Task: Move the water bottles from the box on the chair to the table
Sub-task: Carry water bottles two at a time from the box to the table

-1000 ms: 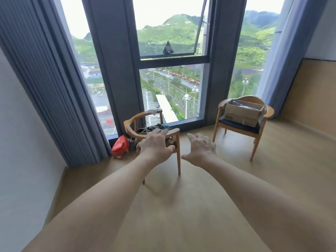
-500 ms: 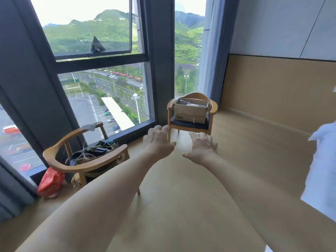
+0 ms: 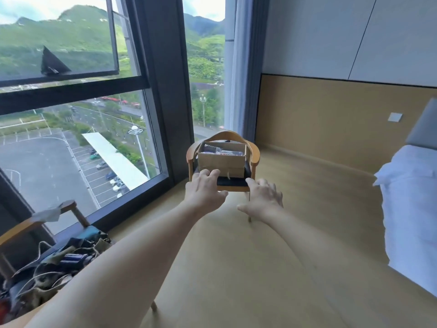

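An open cardboard box (image 3: 221, 160) sits on the dark seat of a wooden armchair (image 3: 255, 154) near the window corner. Dark packaged contents show inside the box; I cannot make out single bottles. Both my arms stretch forward towards the chair. My left hand (image 3: 203, 189) is empty with loosely bent fingers, and in the picture it overlaps the box's lower left corner. My right hand (image 3: 262, 198) is empty with fingers spread, just below and right of the seat's front edge. No table is in view.
A second wooden chair (image 3: 35, 224) piled with cables and cloth stands at the lower left by the tall window (image 3: 78, 138). A bed with white bedding (image 3: 411, 209) lies along the right. Wooden floor (image 3: 248, 268) stretches between me and the box chair.
The view has swung right and moved closer: the box chair went from the right side to the centre and looks larger. The cluttered chair slid to the lower left. Both hands stay outstretched and empty.
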`<state>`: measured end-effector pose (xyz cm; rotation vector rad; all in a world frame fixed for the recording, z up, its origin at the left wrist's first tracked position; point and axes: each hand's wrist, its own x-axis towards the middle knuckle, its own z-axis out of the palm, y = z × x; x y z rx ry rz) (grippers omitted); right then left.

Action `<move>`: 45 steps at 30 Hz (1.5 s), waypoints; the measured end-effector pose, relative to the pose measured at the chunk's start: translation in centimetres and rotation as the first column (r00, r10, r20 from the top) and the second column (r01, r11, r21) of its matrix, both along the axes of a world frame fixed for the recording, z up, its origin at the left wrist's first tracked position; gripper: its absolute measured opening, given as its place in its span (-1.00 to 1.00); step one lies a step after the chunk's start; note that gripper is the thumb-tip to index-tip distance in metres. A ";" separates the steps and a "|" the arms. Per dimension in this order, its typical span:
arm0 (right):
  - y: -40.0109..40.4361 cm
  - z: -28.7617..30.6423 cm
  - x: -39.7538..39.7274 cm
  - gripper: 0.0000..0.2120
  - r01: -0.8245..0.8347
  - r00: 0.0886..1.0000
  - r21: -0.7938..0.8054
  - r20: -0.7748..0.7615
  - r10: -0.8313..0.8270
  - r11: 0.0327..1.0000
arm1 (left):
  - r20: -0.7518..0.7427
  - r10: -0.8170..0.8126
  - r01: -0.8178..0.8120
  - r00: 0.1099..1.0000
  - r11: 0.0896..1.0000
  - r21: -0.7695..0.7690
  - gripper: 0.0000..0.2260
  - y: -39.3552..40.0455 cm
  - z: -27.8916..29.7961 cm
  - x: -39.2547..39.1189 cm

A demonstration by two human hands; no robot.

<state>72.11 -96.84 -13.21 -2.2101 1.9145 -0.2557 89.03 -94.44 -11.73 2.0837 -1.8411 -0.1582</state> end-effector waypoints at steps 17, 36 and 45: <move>-34.4 -4.2 4.3 -0.30 -0.060 0.997 0.060 0.050 0.058 0.996 | -0.037 0.085 -0.081 0.996 0.993 0.081 -0.39 -34.5 -4.5 4.0; -65.6 -12.4 15.0 -0.24 -0.014 1.000 0.255 0.009 0.012 0.967 | -0.108 0.020 0.008 0.994 0.967 0.255 -0.35 -67.3 -14.7 14.1; -77.6 -15.6 20.7 -0.26 0.032 0.999 0.355 -0.011 -0.030 0.934 | -0.137 0.003 0.047 0.991 0.932 0.360 -0.39 -79.6 -18.3 21.6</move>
